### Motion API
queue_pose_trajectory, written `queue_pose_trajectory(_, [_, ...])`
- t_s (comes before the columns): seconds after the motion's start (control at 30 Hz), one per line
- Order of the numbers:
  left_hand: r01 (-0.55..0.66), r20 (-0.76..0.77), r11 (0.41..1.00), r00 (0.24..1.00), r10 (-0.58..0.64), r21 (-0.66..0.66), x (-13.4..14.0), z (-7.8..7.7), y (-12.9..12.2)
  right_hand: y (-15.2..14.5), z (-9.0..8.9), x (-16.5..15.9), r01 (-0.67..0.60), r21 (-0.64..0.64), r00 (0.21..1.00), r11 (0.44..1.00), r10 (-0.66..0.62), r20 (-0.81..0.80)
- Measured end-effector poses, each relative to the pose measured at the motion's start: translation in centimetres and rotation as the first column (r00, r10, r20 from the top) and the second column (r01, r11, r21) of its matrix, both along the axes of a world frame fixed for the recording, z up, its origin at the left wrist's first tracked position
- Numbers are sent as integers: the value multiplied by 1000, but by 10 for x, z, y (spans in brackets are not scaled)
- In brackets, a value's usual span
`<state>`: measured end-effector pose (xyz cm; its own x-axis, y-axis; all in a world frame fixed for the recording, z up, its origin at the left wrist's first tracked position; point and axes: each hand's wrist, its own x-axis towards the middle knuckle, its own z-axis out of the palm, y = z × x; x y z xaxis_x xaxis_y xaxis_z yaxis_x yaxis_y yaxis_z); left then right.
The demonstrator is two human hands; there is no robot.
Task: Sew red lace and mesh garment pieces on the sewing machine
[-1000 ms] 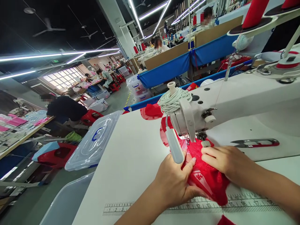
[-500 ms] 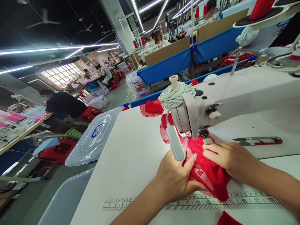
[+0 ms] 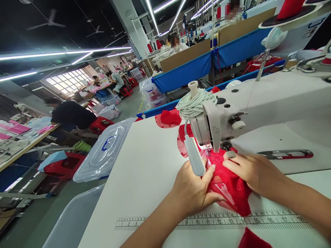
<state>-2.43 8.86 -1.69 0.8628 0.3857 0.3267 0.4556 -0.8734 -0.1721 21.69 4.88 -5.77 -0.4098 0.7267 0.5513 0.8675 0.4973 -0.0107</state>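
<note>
Sheer red lace fabric [image 3: 227, 187] lies bunched under the needle area of a white sewing machine [image 3: 274, 101], its front end hanging toward me over the printed ruler. At its left edge, my left hand [image 3: 191, 189] is closed on the cloth, index finger close to the presser foot [image 3: 208, 151] and thumb lower down. My right hand [image 3: 253, 172] grips the gathered right side with bent fingers. A small white lamp [image 3: 194, 156] hangs in front of my left fingers and hides some of them. Further red pieces [image 3: 168, 119] lie behind the machine head.
Thread snips [image 3: 287, 154] rest on the machine bed at right. A ruler scale [image 3: 207, 222] crosses the table front, with a red scrap [image 3: 253, 239] below it. Lidded clear bins [image 3: 103, 151] stand left of the table. Other people sit at tables farther off.
The red fabric has shifted slightly away from me, toward the needle, its near tip now higher over the ruler. Both hands keep their hold with little movement.
</note>
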Motion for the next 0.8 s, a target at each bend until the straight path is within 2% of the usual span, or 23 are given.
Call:
queue_pose_trajectory(0.2, [-16,-8,1000,1000,16,19,1,-1,-1,-1,-4,0,12,12,1000,1000,-12,-2])
queue_pose_trajectory(0.53, [35,95,999,995,-34,-15,-3,0,9,3,23,-3,-54,82,996,995,48,74])
queue_pose_trajectory(0.8, [28,137,999,990,-25,-22,1,4,11,3,21,-4,-36,82,998,996,31,57])
